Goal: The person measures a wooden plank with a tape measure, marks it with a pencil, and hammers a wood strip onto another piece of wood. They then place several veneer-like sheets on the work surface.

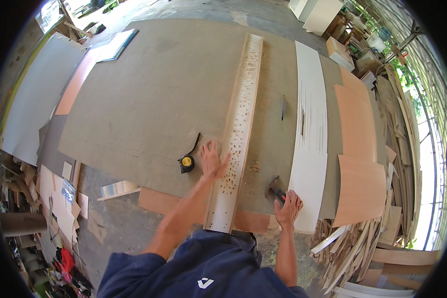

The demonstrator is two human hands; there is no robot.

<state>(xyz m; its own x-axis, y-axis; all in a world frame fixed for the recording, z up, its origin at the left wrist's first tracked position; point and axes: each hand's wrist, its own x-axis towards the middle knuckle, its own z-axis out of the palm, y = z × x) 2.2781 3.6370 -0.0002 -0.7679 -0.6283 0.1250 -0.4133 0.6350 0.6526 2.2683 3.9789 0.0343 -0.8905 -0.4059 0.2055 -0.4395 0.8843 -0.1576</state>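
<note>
A long narrow white channel-shaped board (222,213) with raised brown edges lies lengthwise across the large brown panel (159,89). Many small brown spots dot its face; whether they are holes or chips I cannot tell. My left hand (212,161) rests with fingers spread at the board's left edge, thumb reaching over it. Left of that hand sits a black and yellow tape measure (186,163), with a dark strap. My right hand (288,208) is closed round the black and red handle of what looks like a hammer (274,186), its head slightly blurred above the panel.
A white strip (310,99) with dark slits lies to the right, beyond a thin dark tool (283,108). Orange-brown sheets (361,184) overlap the right edge. Scrap wood strips (352,253) pile up at the lower right. Offcuts (59,198) lean at the left.
</note>
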